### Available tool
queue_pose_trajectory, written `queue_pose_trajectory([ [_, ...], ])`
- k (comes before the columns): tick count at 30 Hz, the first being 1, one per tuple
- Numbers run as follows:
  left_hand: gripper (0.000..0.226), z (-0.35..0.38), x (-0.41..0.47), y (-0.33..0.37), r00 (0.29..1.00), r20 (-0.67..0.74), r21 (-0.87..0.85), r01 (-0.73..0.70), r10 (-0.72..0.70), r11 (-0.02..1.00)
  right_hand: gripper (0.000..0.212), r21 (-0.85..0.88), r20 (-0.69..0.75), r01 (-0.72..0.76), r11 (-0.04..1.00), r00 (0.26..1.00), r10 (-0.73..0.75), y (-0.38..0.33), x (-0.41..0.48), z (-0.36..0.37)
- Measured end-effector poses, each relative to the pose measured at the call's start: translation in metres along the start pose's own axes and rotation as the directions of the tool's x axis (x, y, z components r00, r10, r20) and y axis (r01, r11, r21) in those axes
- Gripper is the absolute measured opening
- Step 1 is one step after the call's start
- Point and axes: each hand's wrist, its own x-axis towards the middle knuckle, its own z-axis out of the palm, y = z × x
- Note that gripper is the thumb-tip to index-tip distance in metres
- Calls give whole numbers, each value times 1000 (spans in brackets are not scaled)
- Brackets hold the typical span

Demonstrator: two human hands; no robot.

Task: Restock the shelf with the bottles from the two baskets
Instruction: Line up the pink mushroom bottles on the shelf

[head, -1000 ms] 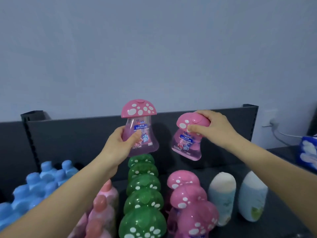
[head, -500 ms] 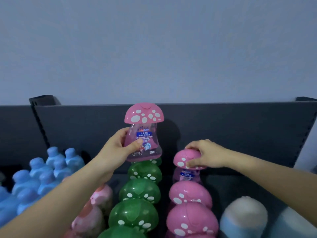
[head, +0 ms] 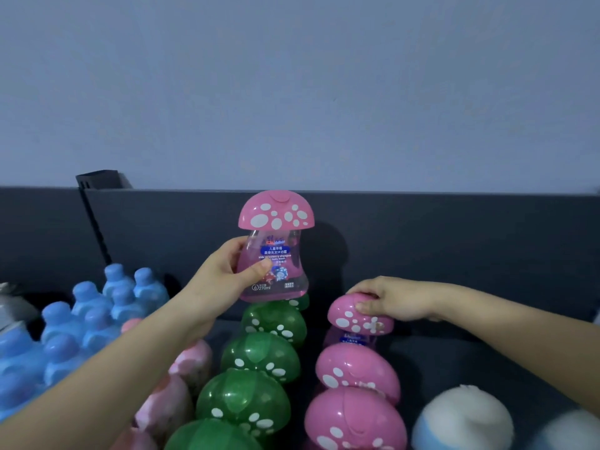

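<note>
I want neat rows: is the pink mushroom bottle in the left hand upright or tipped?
Upright. The pink mushroom bottle has its spotted cap on top and label level; the left hand grips its body.

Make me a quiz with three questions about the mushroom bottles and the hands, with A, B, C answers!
1. Where is the spotted bottle that the right hand grips?
A) at the back of the pink-capped row
B) on the floor
C) in a drawer

2. What colour are the caps of the neighbouring row, left of the pink one?
A) yellow
B) green
C) orange

3. How is the raised bottle in the left hand?
A) lying flat
B) upside down
C) held upright

Answers:
1 A: its cap sits behind the other pink caps.
2 B: those caps are green with white spots.
3 C: its pink cap is on top and the label reads straight.
</note>
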Motion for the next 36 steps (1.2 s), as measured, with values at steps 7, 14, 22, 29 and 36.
queue_pose_trajectory([
  [7,36,6,-1,2,1000,25,-25,-18,19,1000,32,50,61,55,997,996,-58,-16,-9,18],
  [14,37,14,-4,3,994,105,-18,-41,43,999,46,-87,45,43,995,998,-39,-29,-23,20],
  [22,43,30,0,10,982,177,-37,-66,72,997,78,229,-473,222,948,876,-91,-61,-74,-58],
  [29,35,66,6,26,938,311,49,-178,154,983,31,124,-370,285,950,902,-222,-90,-85,-75],
  [36,41,81,16,19,923,348,97,-212,166,972,20,305,-362,193,933,929,-74,-73,-81,-68],
])
